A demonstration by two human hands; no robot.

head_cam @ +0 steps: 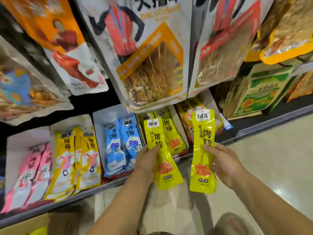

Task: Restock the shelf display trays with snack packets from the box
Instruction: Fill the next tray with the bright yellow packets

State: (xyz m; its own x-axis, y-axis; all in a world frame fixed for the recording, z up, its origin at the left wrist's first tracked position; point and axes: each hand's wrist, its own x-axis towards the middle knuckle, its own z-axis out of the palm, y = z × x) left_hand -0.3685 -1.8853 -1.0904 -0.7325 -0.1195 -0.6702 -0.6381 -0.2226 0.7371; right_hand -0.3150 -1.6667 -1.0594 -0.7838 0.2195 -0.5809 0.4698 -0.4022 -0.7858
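Each hand pinches one yellow packet before the shelf: left hand (pixel 147 160) holds the left packet (pixel 161 155), right hand (pixel 225 164) the right packet (pixel 203 150). Next, probably, slotting them into the yellow tray (pixel 182 129).

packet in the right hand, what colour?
The packet in the right hand is bright yellow, dark lettering, orange-red patch low down. Head view.

Left hand (pixel 146 161) pinching a yellow packet (pixel 156 134), right hand (pixel 223 162) pinching a second yellow packet (pixel 204 131), forearms outstretched
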